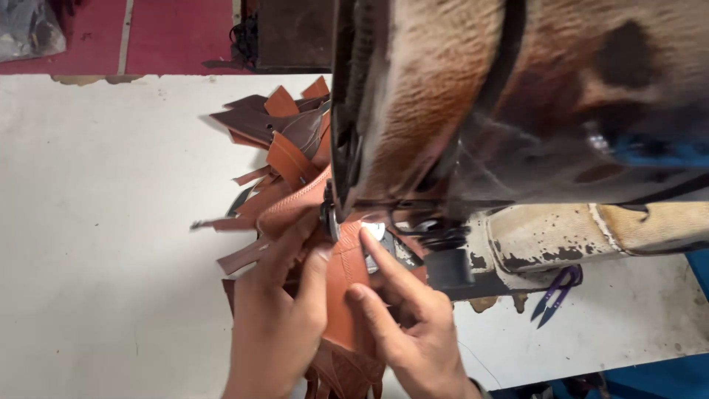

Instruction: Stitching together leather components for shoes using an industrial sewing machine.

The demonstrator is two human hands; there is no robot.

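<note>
A worn sewing machine fills the upper right, its head close to the camera. Under its presser foot lies a tan leather piece with stitched lines. My left hand presses on the leather from the left, thumb and fingers spread over it. My right hand rests on the leather's right side, its index finger pointing at the needle area. Both hands hold the leather flat against the machine bed.
A heap of brown and tan leather strips lies behind the foot on the white table. Purple thread snips lie on the table to the right. A red floor shows beyond the far edge.
</note>
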